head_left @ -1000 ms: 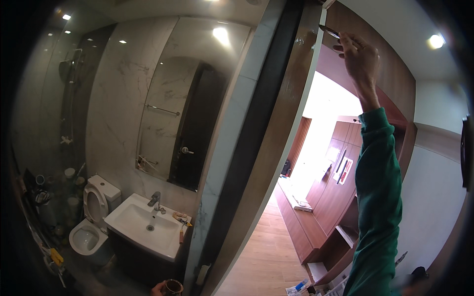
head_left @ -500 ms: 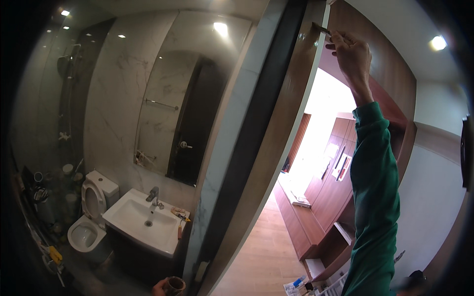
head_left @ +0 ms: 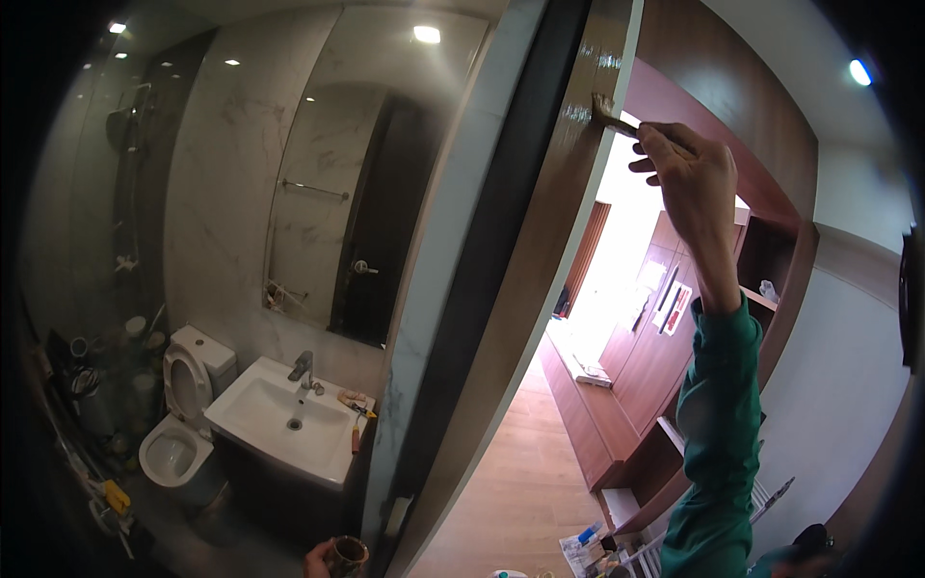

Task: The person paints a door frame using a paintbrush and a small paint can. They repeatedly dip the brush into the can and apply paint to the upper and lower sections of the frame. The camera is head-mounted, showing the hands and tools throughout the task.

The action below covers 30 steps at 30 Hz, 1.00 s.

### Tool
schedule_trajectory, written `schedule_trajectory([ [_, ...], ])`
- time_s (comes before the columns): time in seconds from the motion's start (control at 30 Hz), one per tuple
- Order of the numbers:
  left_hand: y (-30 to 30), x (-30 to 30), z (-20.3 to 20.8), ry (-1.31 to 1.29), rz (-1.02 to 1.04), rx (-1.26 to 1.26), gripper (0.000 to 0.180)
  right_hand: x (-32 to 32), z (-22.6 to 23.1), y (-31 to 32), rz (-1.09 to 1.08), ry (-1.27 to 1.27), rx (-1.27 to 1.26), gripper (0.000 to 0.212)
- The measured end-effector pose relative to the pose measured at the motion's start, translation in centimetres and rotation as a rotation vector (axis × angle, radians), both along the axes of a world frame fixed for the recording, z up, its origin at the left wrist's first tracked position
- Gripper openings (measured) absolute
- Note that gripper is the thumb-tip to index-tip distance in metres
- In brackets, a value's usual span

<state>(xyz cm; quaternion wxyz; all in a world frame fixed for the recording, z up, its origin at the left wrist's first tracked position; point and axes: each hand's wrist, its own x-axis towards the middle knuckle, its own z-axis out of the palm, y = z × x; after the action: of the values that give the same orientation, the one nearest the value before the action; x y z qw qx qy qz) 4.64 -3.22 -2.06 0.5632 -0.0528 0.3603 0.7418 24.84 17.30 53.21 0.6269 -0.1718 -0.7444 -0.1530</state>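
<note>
My right hand (head_left: 689,178), raised high in a green sleeve, is closed round the handle of a paintbrush (head_left: 613,120). The bristles press against the upper part of a brown wooden door frame (head_left: 540,250). Wet, shiny streaks show on the wood around and above the brush. At the lower edge my left hand (head_left: 316,561) grips a small brown-rimmed cup (head_left: 348,553), only partly in view. What is inside the cup is too dark to make out.
Left of the frame is a bathroom with a white sink (head_left: 279,424), tools on its rim, a toilet (head_left: 178,453) and a mirror (head_left: 376,183). Right of it are wooden cabinets (head_left: 636,385). Bottles and papers (head_left: 583,549) lie low by a metal ladder (head_left: 655,554).
My right hand has moved down the frame with the paintbrush, leaving shiny wet streaks above it. My left hand still holds the cup. The view has shifted slightly.
</note>
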Motion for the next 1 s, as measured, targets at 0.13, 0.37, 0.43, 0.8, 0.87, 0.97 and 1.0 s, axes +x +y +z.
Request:
schedule_trajectory([
  [0.13, -0.2, -0.2, -0.3, 0.04, -0.022, 0.006, 0.04, 0.9, -2.1, -1.3, 0.036, -0.071, -0.126, 0.03],
  [0.37, -0.3, -0.2, -1.1, 0.046, -0.059, 0.058, 0.037, 2.8, -1.9, -2.6, 0.1, -0.165, -0.36, 0.027],
  [0.43, -0.3, -0.3, -1.3, 0.049, -0.08, 0.085, 0.038, 3.9, -0.5, -3.6, 0.105, -0.229, -0.387, 0.036],
  [0.8, 0.4, -0.4, -1.6, -0.02, -0.111, 0.145, 0.038, 4.2, 6.5, -2.6, 0.15, -0.391, -0.319, 0.043],
  [0.87, 0.6, -0.2, -1.6, 0.034, -0.044, 0.065, 0.038, 3.7, 8.1, -2.3, 0.06, -0.365, -0.274, 0.043],
  [0.97, 0.6, -0.6, -1.8, 0.062, -0.092, 0.146, 0.037, 2.8, 11.1, -1.8, -0.006, -0.294, -0.161, 0.042],
  [1.0, 0.6, -0.7, -2.0, 0.057, -0.09, 0.142, 0.037, 2.6, 11.8, -1.7, 0.005, -0.267, -0.14, 0.042],
])
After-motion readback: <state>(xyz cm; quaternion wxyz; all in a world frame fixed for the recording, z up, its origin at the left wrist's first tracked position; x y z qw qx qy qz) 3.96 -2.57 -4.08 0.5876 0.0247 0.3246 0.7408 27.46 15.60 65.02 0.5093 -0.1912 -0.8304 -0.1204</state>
